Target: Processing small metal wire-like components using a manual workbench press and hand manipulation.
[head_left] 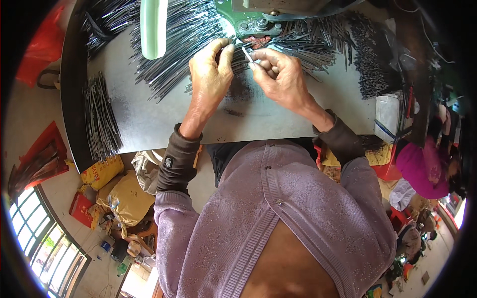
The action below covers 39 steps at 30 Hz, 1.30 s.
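Note:
My left hand [211, 72] is closed in a pinch at the tips of thumb and forefinger, next to the ends of the dark thin strips [174, 54]. Whatever it grips is too small to make out. Opposite it, my right hand [282, 82] pinches a short, thin pale stick [247, 54] between thumb and forefinger, its other fingers curled in. Both hands are just in front of a green metal machine part [253, 25] with bolts. Some reddish scraps [257, 41] lie under that part, beside the right fingertips.
Bundles of dark strips [102, 116] lie at the left of the grey metal table [159, 124]; more dark strips [310, 52] lie right of the machine. A pale green curved guard [153, 30] hangs over the left pile. A light box [388, 115] stands at the right edge.

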{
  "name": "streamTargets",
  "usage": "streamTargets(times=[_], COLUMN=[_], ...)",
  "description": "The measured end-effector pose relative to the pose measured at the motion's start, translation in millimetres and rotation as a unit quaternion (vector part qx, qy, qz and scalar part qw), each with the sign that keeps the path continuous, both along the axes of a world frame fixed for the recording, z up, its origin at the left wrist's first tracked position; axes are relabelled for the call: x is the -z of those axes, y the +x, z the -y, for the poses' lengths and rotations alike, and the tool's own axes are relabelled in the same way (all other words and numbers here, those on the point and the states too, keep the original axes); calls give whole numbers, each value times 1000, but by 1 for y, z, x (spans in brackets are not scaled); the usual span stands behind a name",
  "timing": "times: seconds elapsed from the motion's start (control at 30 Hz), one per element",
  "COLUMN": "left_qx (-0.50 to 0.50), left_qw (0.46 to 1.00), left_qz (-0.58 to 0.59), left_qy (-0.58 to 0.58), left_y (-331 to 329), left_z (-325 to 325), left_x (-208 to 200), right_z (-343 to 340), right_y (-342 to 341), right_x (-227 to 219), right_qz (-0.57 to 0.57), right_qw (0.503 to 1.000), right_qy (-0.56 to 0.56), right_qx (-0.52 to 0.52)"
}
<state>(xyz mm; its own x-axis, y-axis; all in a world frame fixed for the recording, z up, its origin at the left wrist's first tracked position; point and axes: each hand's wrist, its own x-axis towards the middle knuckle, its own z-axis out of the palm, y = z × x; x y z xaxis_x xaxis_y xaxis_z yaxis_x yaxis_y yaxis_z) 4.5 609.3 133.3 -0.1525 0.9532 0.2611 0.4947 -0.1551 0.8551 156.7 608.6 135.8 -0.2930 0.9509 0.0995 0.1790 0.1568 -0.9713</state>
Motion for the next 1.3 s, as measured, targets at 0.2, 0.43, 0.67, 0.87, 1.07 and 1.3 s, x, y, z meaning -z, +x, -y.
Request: streamTargets(times=[0.2,0.43,0.67,0.87,1.07,1.3], left_qx=[0,5,22,30,24,31], left_qw=[999,995,982,963,963,962], left_qz=[-20,-44,-156,-170,-166,-180], left_qy=[27,86,100,208,209,204], left_y=[5,7,10,18,27,25], left_z=[-4,-5,-9,-35,-48,-47], left_x=[7,12,8,12,17,17], right_z=[-10,-15,-19,-31,-37,-37], right_y=[-5,-5,-2,4,8,7], right_x=[8,13,15,7,10,8], right_qz=[-28,-73,-125,-187,-198,-201], right_qw=[999,996,988,971,967,968], right_qy=[6,-46,-89,-135,-135,-125], right_qx=[22,17,34,61,81,85])
